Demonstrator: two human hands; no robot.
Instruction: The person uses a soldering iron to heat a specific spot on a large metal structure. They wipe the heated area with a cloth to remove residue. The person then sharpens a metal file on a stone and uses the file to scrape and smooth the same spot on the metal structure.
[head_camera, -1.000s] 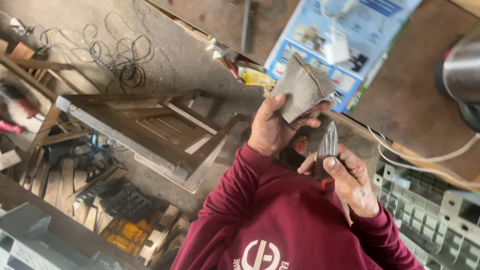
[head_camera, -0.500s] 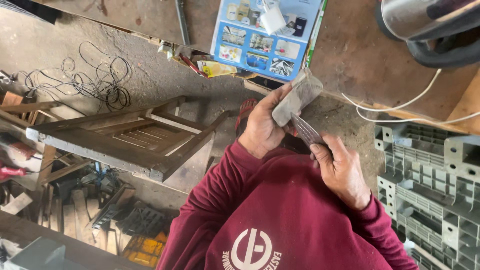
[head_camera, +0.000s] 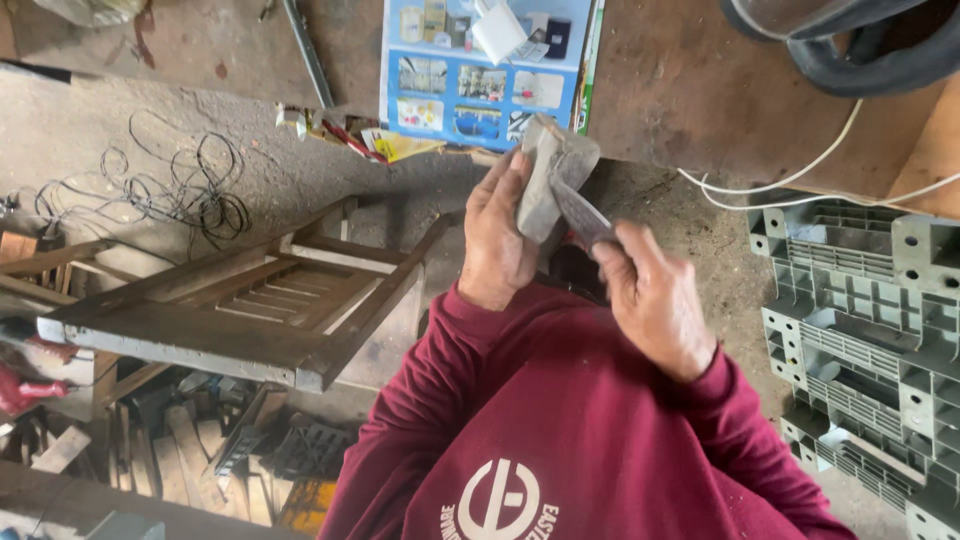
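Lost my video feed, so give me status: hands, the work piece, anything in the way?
Left hand grips grey stone. Right hand holds blade against stone. Wooden chair lies left, apart from hands; nothing between them.

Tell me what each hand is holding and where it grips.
Left hand grips the grey stone block by its side; right hand holds the knife by its hidden handle.

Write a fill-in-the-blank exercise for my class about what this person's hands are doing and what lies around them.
1. The left hand grips a grey ____.
2. The right hand presses a ____ blade against the stone.
3. The person's sleeves are ____ in colour.
4. Left of the hands stands a wooden ____.

Missing words: stone; knife; maroon; chair
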